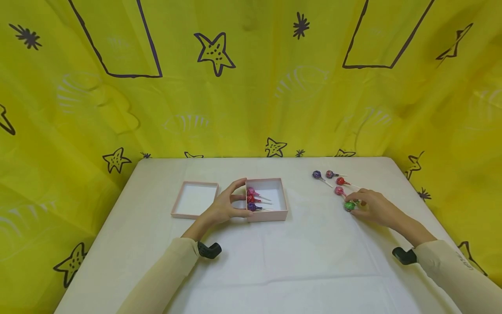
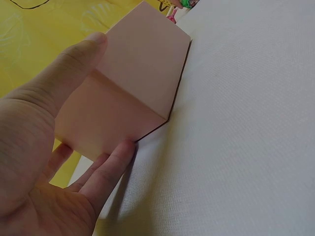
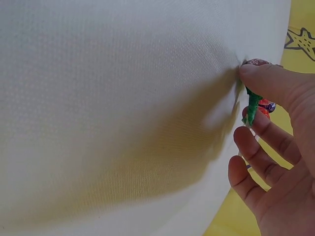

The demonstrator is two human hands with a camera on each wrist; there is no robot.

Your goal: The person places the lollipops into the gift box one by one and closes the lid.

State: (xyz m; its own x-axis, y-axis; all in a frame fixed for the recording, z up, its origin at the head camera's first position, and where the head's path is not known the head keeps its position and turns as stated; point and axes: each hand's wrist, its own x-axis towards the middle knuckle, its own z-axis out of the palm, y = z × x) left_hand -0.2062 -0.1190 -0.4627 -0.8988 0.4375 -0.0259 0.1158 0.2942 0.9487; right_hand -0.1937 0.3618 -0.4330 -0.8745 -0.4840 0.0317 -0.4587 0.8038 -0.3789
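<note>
My left hand (image 1: 222,208) holds a pale pink open box (image 1: 270,216) at its left side, thumb by the near corner and a finger over the far one. The left wrist view has the thumb and fingertips against the outer walls of the box (image 2: 142,59). Inside lie a pink lollipop (image 1: 252,191), a red lollipop (image 1: 251,199) and a purple lollipop (image 1: 252,206), sticks pointing right. At the right, my right hand (image 1: 378,210) pinches a green lollipop (image 1: 349,206) between thumb and finger, close over the table; its green wrapper (image 3: 253,104) shows in the right wrist view.
Left of the box lies its shallow lid (image 1: 191,216), inside up. Beyond my right hand are a pink lollipop (image 1: 339,190), a red lollipop (image 1: 340,180), a purple lollipop (image 1: 317,174) and a dark-wrapped lollipop (image 1: 330,174). A yellow patterned curtain (image 1: 243,109) borders the white table (image 1: 313,270).
</note>
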